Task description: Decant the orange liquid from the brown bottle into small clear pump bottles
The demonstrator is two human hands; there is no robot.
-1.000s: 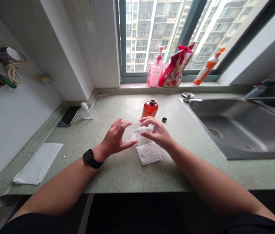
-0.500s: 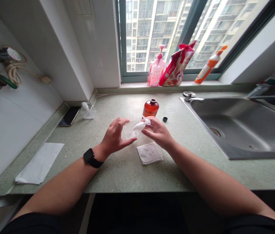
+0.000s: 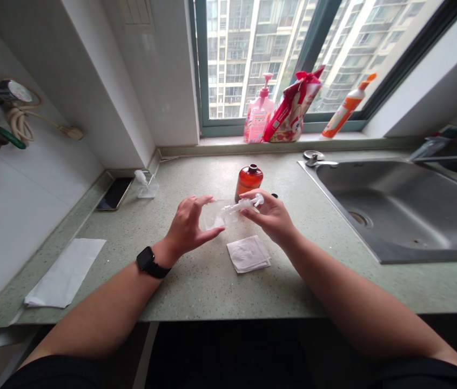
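Between thumb and fingers my left hand (image 3: 190,224) holds a clear, squarish bottle (image 3: 212,215), tilted with its neck toward the right. Pinched in my right hand (image 3: 269,216) is a white pump head (image 3: 247,204). Its lower end is at the bottle's neck; whether the tube is still inside is hard to make out. An open amber bottle (image 3: 248,181) with orange-brown liquid stands just behind my right fingers. Its likely black cap (image 3: 274,196) is partly hidden by that hand. A folded white tissue (image 3: 248,254) lies in front of both hands.
A second small clear pump bottle (image 3: 146,185) stands at the back left beside a phone (image 3: 115,193). White paper (image 3: 66,273) lies at the left. A steel sink (image 3: 415,210) is on the right. A pink pump bottle (image 3: 259,118) and a red bag (image 3: 293,108) stand on the sill.
My right hand has moved to the right with the pump head, drawing it outward from the clear bottle. My left hand keeps its hold, nearly unmoved. The black cap is now mostly covered.
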